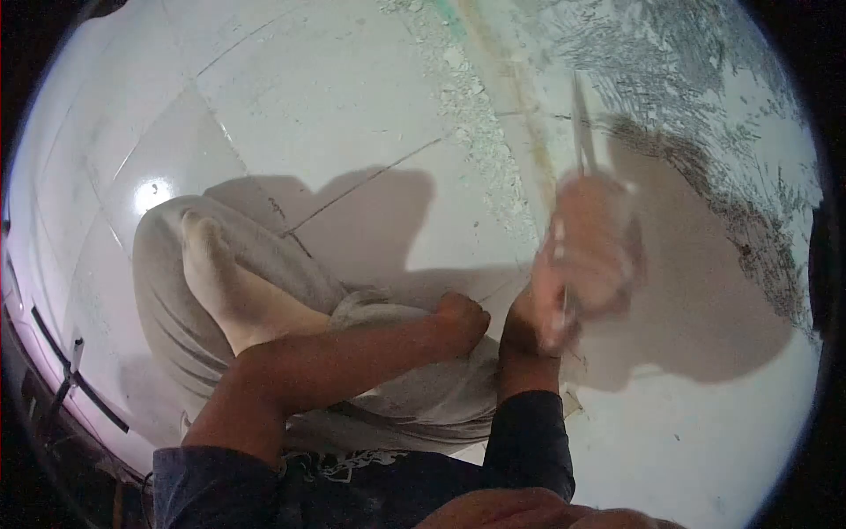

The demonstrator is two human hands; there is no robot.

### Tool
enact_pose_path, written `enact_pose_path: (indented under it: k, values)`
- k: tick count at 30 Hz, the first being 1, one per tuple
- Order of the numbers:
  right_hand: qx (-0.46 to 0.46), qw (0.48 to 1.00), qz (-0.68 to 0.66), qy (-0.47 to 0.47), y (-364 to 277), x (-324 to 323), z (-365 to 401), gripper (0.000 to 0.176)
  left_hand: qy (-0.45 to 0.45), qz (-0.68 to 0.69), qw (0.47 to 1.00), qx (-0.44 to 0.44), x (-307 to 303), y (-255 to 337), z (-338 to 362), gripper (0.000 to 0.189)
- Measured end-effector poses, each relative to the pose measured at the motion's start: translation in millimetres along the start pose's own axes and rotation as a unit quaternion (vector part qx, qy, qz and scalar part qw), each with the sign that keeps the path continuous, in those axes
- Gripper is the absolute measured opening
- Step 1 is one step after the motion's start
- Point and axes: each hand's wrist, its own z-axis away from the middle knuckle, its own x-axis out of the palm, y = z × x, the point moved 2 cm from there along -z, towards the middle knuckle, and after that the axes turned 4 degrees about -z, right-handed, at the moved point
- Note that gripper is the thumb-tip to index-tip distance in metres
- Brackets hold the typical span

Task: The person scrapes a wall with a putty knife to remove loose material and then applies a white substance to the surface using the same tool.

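Observation:
My right hand (592, 251), smeared by motion, is closed round a hand tool with a thin, tapering metal blade (581, 128). The blade points away from me over the white surface; blur hides its exact kind and whether its tip touches. Beyond and to the right lies a grey, scratched patch (670, 62) on that surface. My left hand (463, 324) is curled into a loose fist by my bent leg (414, 388). Nothing sticks out of it.
Pale flakes and crumbs (480, 115) lie in a long strip beside a yellowish band (533, 132). Large white tiles (335, 97) with dark joints spread to the left. My bare foot (216, 273) rests across my legs. A dark metal frame (70, 375) stands at the left edge.

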Motion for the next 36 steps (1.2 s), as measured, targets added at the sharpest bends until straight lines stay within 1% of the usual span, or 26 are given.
enact_pose_path:
  k: [1,2,3,5,7,8,9,10,12,14,16,18,19,21,22,24,25,26,28,30,33,36]
  values:
    - [-0.019,0.998,-0.025,-0.061,5.7,1.8,-14.0,0.028,-0.006,-0.04,0.999,0.029,-46.2,3.2,39.8,0.033]
    - [-0.031,0.991,-0.054,-0.121,9.8,8.3,-22.3,0.028,-0.016,-0.037,0.998,0.039,-39.9,10.5,42.3,0.033]
    - [-0.055,0.978,-0.086,-0.18,9.1,15.4,-29.6,0.029,-0.027,-0.057,0.997,0.039,-40.4,5.4,37.0,0.032]
    - [-0.09,0.946,-0.15,-0.272,-6.7,23.0,-35.0,0.029,-0.041,-0.075,0.996,0.037,-36.4,-0.3,34.5,0.033]
    - [-0.087,0.924,-0.145,-0.342,-26.1,40.7,-23.1,0.029,-0.024,-0.056,0.996,0.059,-23.1,-1.4,34.4,0.034]
    - [-0.075,0.927,-0.113,-0.351,-38.0,44.2,-15.4,0.029,-0.012,-0.053,0.996,0.069,-18.4,-3.9,31.1,0.034]
    - [-0.026,0.938,-0.03,-0.344,-51.7,53.7,0.8,0.029,0.0,-0.054,0.996,0.075,-13.7,-8.0,28.8,0.035]
    - [-0.046,0.943,-0.018,-0.329,-67.5,52.3,12.5,0.029,0.017,-0.06,0.995,0.076,-11.6,-16.8,27.0,0.035]
    - [0.031,0.979,0.032,-0.201,-79.0,46.1,30.4,0.027,0.037,-0.07,0.994,0.075,-13.2,-25.1,25.1,0.036]
    - [0.088,0.982,0.083,-0.147,-95.0,38.1,47.0,0.024,0.043,-0.089,0.993,0.063,-7.2,-24.3,24.1,0.037]
    - [0.149,0.972,0.148,-0.105,-103.5,32.7,70.7,0.022,0.058,-0.107,0.991,0.06,-5.8,-30.8,27.8,0.039]
    - [0.189,0.968,0.163,-0.034,-107.1,30.2,93.6,0.022,0.077,-0.129,0.987,0.06,-9.8,-34.9,30.3,0.04]
    - [0.175,0.971,0.161,-0.021,-94.8,34.3,110.9,0.022,0.086,-0.142,0.984,0.062,-8.0,-39.8,32.2,0.04]
    - [0.238,0.953,0.188,-0.024,-83.7,37.7,138.6,0.024,0.089,-0.151,0.982,0.064,-4.2,-41.6,45.1,0.041]
    - [0.235,0.954,0.184,-0.017,-89.3,35.8,141.2,0.024,0.078,-0.143,0.986,0.041,-8.9,-36.4,55.1,0.042]
    - [0.258,0.95,0.171,-0.038,-93.2,32.2,134.9,0.028,0.057,-0.128,0.99,-0.007,-16.6,-28.5,71.8,0.043]
    - [0.27,0.94,0.201,-0.06,-87.6,36.8,136.9,0.033,0.06,-0.137,0.989,-0.017,-14.9,-28.8,77.1,0.043]
    - [0.258,0.943,0.203,-0.049,-90.4,38.7,134.8,0.033,0.062,-0.14,0.988,-0.026,-14.5,-31.5,78.5,0.043]
    - [0.278,0.939,0.199,-0.037,-97.2,43.8,131.9,0.031,0.07,-0.147,0.986,-0.041,-12.6,-34.2,79.8,0.043]
    - [0.269,0.942,0.196,-0.032,-92.2,49.0,136.0,0.03,0.075,-0.152,0.984,-0.057,-12.0,-36.9,83.8,0.043]
    - [0.265,0.945,0.183,-0.056,-97.9,48.8,137.3,0.028,0.075,-0.162,0.981,-0.07,-12.4,-39.3,83.5,0.044]
    - [0.265,0.95,0.158,-0.039,-101.0,40.9,136.9,0.027,0.079,-0.169,0.979,-0.08,-12.8,-40.6,76.5,0.044]
